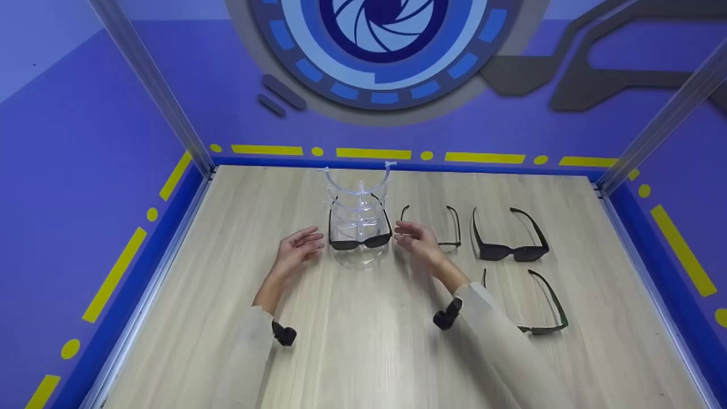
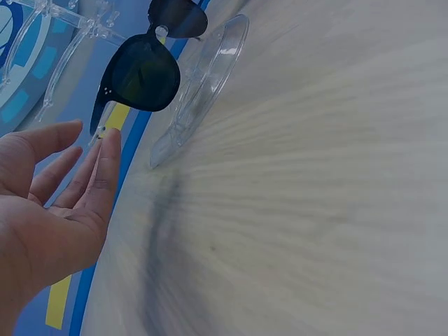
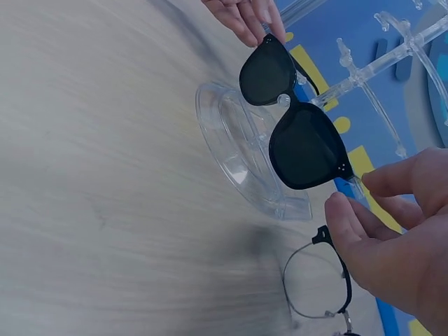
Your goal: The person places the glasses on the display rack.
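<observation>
A pair of black sunglasses sits on the lowest tier of a clear plastic display stand, its dark lenses toward me. On its left is my left hand, fingers loosely extended and a small gap from the frame. My right hand is at the opposite side, fingertips close to the frame's corner. In the right wrist view, the thumb and forefinger of the right hand are apart beside the sunglasses. The left wrist view has the left hand just below the other corner of the sunglasses. Neither hand grips anything.
Thin-rimmed eyeglasses lie just beyond the right hand, partly hidden by it. Farther right are thick black sunglasses. Dark green-framed glasses lie nearer, partly behind the right sleeve. Blue panels enclose the wooden table.
</observation>
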Motion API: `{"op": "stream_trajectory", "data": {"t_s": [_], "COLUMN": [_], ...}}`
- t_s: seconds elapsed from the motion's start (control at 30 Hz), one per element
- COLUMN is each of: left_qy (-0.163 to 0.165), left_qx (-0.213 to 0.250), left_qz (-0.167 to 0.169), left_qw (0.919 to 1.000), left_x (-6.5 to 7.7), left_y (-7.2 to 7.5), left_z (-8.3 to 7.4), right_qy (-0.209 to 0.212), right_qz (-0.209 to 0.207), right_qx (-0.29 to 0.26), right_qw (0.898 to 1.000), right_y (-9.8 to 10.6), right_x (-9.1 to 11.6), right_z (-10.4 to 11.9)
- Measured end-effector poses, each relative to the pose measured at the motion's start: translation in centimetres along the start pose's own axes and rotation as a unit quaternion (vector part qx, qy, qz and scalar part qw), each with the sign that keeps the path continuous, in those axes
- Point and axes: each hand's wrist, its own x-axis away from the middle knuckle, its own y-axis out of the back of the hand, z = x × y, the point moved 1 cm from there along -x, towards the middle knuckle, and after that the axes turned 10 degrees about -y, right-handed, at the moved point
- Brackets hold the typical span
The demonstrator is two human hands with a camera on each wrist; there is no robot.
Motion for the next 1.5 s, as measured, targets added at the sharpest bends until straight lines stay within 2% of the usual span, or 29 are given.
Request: {"op": "stream_trajectory", "data": {"t_s": [0.33,0.5,0.73,1.0,1.23,1.5], "left_qy": [0.014,0.015,0.008,0.016,0.020,0.013], "left_qx": [-0.033,-0.047,-0.038,-0.055,-0.054,-0.046], "left_qz": [0.001,0.011,0.023,0.066,0.088,0.139], "left_qw": [0.9994,0.9987,0.9990,0.9962,0.9945,0.9891], "left_x": [1.8,2.6,3.3,4.2,4.4,4.3], "left_y": [1.3,1.2,0.9,0.2,-1.4,-3.5], "left_z": [-0.1,-0.6,-0.8,-0.7,-0.5,-0.1], "right_qy": [0.007,0.000,-0.011,-0.019,-0.032,-0.028], "right_qz": [0.029,0.037,0.083,0.099,0.099,0.095], "right_qx": [0.000,0.006,0.008,0.039,0.057,0.046], "right_qw": [1.000,0.999,0.996,0.994,0.993,0.994], "right_y": [1.5,2.4,4.1,6.9,9.6,13.8], "right_x": [2.1,3.3,4.9,7.4,9.1,11.0], "right_z": [-0.7,-0.7,-0.6,-1.1,-1.0,-0.7]}}
